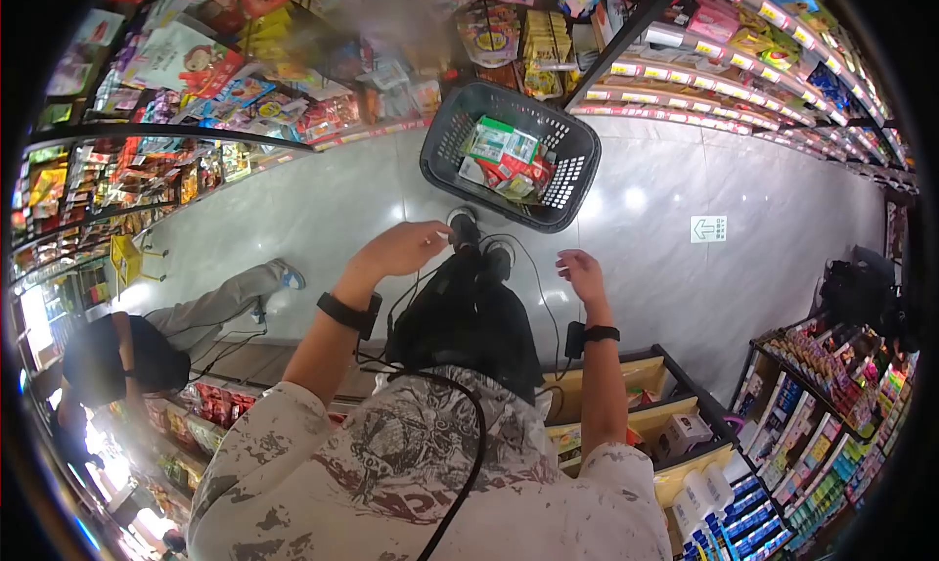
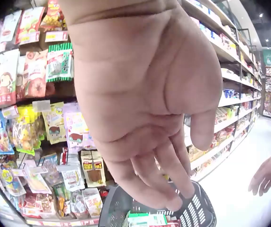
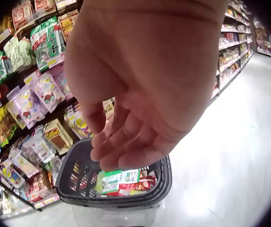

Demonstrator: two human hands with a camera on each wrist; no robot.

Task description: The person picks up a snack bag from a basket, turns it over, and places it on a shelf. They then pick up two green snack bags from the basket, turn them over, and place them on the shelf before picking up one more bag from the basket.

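Observation:
My left hand [image 1: 399, 249] hangs in the air with relaxed, slightly bent fingers and holds nothing; in the left wrist view the hand [image 2: 145, 94] shows its palm. To the right, my right hand [image 1: 584, 273] is also empty, its fingers loosely curled in the right wrist view. Beyond both hands, a dark grey basket [image 1: 437, 160] stands by the shelf front, touched by neither. Inside it lie a green-and-white packet [image 1: 504, 142] and red packets [image 1: 519, 186], partly overlapping.
Snack racks [image 1: 186, 57] run along the far side, with priced shelves [image 1: 685, 82] at the right. A person [image 1: 127, 356] is at the left near a yellow stool [image 1: 124, 260]. Wooden bins [image 1: 641, 377] stand behind my right side. A floor arrow sign [image 1: 708, 229] lies right.

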